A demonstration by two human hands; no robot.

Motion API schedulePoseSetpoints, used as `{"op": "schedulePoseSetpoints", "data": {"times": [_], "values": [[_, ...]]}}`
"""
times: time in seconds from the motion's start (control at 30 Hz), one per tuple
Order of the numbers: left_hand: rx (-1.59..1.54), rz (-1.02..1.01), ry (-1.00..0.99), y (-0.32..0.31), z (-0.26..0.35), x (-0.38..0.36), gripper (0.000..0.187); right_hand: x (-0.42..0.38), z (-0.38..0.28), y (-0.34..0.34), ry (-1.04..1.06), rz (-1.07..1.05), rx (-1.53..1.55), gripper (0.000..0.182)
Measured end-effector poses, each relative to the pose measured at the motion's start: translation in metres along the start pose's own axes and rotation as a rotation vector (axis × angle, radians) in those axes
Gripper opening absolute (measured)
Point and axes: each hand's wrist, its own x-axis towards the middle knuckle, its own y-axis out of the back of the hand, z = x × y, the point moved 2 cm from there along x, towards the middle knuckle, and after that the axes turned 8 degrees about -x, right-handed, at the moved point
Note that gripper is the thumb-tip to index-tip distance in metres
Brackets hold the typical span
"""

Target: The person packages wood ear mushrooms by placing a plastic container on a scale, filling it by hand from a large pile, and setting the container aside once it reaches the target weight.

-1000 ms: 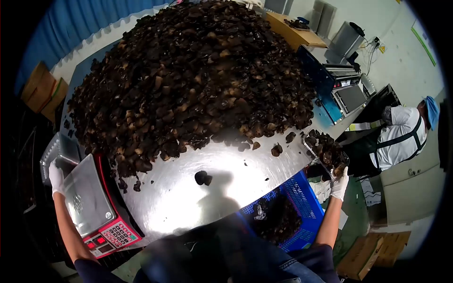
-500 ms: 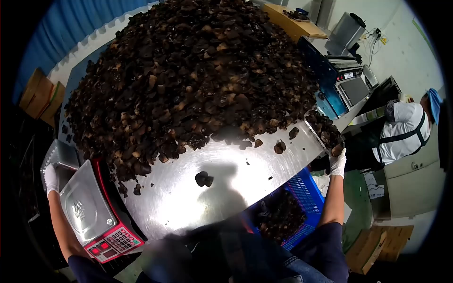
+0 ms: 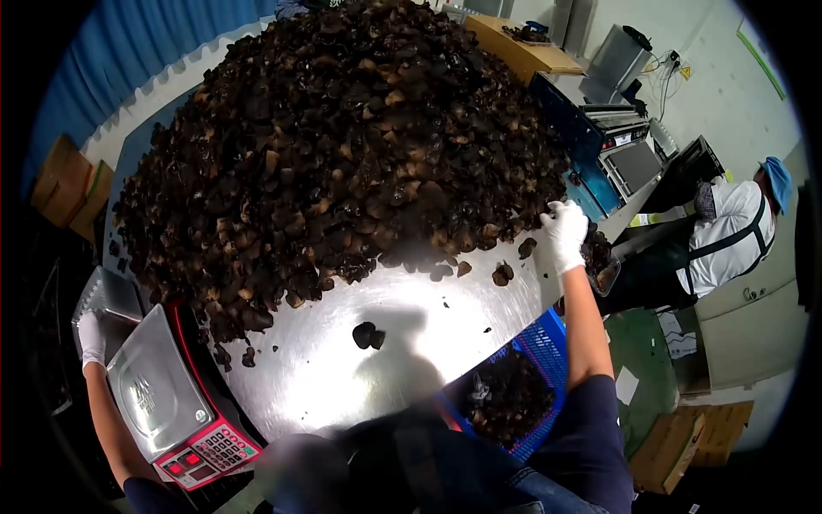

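Observation:
A large heap of dark brown, wood-ear-like mushroom pieces (image 3: 360, 154) covers most of the metal table (image 3: 317, 360). My right hand (image 3: 567, 236), in a white glove, is at the heap's right edge with its fingers curled; whatever may be in them is hidden. Just beyond that wrist, a clear tray of mushroom pieces (image 3: 597, 257) sits at the table's edge, partly covered by my arm. On the far left, my gloved left hand (image 3: 92, 338) grips the side of a clear plastic tray (image 3: 116, 294), beside the red scale (image 3: 163, 385).
Under the table's front edge stands a blue basket (image 3: 548, 347) with dark pieces inside. A few loose mushroom pieces (image 3: 368, 335) lie on the metal. At right, a person (image 3: 728, 231) in a blue cap stands near another scale (image 3: 634, 167). Cardboard boxes (image 3: 693, 445) rest on the floor.
My right hand has let go of the filled tray and moved up and left to the heap's edge. My left hand stays at the clear tray. The view has shifted slightly.

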Motion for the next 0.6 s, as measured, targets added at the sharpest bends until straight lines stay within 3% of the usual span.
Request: {"op": "schedulePoseSetpoints", "data": {"times": [0.07, 0.17, 0.27, 0.33, 0.37, 0.4, 0.47, 0.57, 0.6], "values": [[-0.028, 0.019, -0.048, -0.006, -0.005, -0.001, 0.016, 0.012, -0.012, -0.023, 0.026, -0.171, -0.248, 0.021], [-0.053, 0.056, -0.040, -0.011, -0.013, 0.000, 0.017, 0.011, -0.019, -0.020, 0.077, -0.040, -0.143, 0.015], [-0.108, -0.013, -0.009, -0.002, -0.007, -0.002, 0.020, -0.010, -0.024, 0.025, 0.061, 0.082, 0.047, 0.009], [-0.170, 0.068, -0.089, 0.001, -0.004, -0.007, 0.023, -0.040, -0.014, 0.065, 0.065, 0.088, 0.173, 0.008], [-0.210, 0.065, 0.032, -0.036, -0.053, -0.003, 0.030, -0.058, -0.003, 0.083, 0.091, -0.001, 0.125, 0.009], [-0.051, 0.027, -0.033, -0.028, -0.045, -0.009, 0.028, -0.078, 0.014, 0.103, 0.113, -0.091, 0.073, 0.010], [-0.128, 0.071, 0.009, -0.044, -0.059, -0.008, 0.028, -0.114, 0.045, 0.140, 0.103, -0.295, 0.270, 0.013], [-0.067, 0.056, -0.032, -0.041, -0.053, -0.004, 0.024, -0.129, 0.061, 0.174, -0.094, -0.816, 0.148, 0.021], [-0.071, 0.059, -0.038, -0.034, -0.047, -0.003, 0.024, -0.130, 0.068, 0.167, -0.101, -0.813, 0.146, 0.021]]}}
